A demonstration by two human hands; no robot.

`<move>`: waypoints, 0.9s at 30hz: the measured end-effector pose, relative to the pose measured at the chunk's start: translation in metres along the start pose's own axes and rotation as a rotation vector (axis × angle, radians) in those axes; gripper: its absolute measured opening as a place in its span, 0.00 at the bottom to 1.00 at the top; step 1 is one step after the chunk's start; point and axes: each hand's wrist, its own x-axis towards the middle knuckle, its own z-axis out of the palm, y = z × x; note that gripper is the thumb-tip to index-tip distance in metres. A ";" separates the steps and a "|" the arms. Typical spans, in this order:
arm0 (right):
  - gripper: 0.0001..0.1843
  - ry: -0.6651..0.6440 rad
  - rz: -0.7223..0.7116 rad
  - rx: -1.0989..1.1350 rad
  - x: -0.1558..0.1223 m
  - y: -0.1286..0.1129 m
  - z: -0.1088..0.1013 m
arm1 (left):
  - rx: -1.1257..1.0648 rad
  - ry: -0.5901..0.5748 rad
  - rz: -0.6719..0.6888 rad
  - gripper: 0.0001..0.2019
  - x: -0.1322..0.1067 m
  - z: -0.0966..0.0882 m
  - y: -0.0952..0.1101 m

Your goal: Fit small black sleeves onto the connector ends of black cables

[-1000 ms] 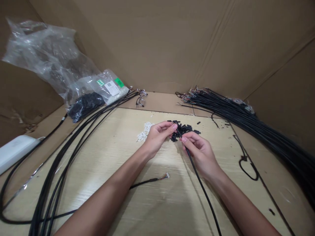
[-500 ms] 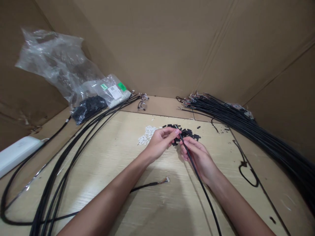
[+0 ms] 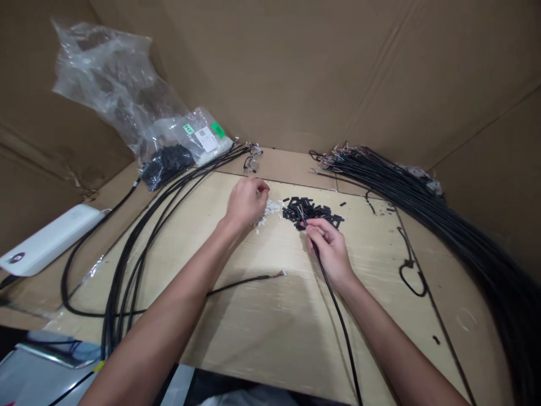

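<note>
My right hand (image 3: 332,251) pinches a black cable (image 3: 333,299) close to its stripped end, where thin coloured wires stick out. That end lies over a pile of short black sleeve pieces (image 3: 315,211). To the left, my left hand (image 3: 248,200) is at a heap of small white connector housings (image 3: 270,210) and partly covers it. Its fingers are curled closed, and whatever is between them is hidden. Nearer to me, another cable end with a white connector (image 3: 283,273) lies on the board, its cable passing under my left forearm.
Several black cables (image 3: 127,248) curve along the left side. A thick bundle of cables (image 3: 443,237) fills the right edge. Plastic bags (image 3: 164,163) of parts, glasses (image 3: 251,160) and a white box (image 3: 54,239) lie at the back and left. Cardboard walls (image 3: 287,73) surround the table.
My left hand has let go of the cable end and moved left to the white housings. My right hand still holds the cable. The view has tilted down, showing the table's front edge.
</note>
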 end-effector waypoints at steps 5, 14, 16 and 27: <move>0.18 0.016 0.002 0.046 0.001 0.000 -0.001 | 0.066 -0.088 0.110 0.09 -0.003 0.009 0.011; 0.19 0.020 0.025 0.105 0.000 -0.003 0.002 | 0.166 -0.063 0.146 0.09 -0.013 0.014 0.029; 0.20 0.027 0.053 0.152 0.000 -0.003 0.001 | 0.047 0.038 0.135 0.07 -0.020 0.015 0.038; 0.28 0.085 0.020 0.244 0.009 0.007 -0.011 | -1.213 -0.130 -0.381 0.08 -0.057 0.067 0.082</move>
